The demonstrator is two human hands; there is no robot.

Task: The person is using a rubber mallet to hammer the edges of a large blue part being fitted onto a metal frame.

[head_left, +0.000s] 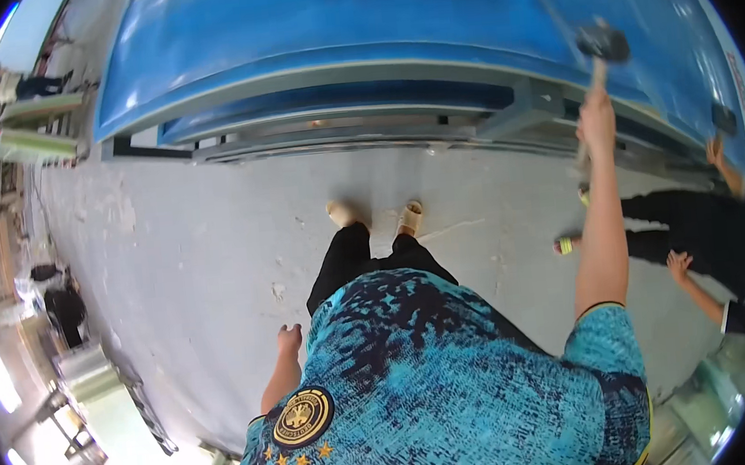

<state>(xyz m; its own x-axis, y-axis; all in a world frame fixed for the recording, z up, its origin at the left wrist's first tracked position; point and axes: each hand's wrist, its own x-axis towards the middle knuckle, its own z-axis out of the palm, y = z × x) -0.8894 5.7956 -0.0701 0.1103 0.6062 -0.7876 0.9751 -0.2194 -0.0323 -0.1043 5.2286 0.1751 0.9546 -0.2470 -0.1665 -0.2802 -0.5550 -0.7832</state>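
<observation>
Closest to the lens was the person's own patterned turquoise shirt (421,388), filling the lower middle of the view. Beyond it, the largest thing was a long curved blue panel (372,20) resting on a grey metal frame (522,113), with a pale concrete floor (197,248) between it and the person's feet. Next in size, a co-worker in black (700,230) crouched at the right, one hand raised to the panel's edge with a second dark mallet (723,118).

The right hand (597,120) was clenched around the wooden handle of a rubber mallet (601,42), whose dark head hung against the blue surface, well above the frame. The left hand (289,337) hung loosely curled at the person's side, holding nothing.

Judging from the raised arm, a glancing blow might skid off the glossy curve and mar it, and because the co-worker's hand sat near on the same edge, a wide swing could catch those fingers.
</observation>
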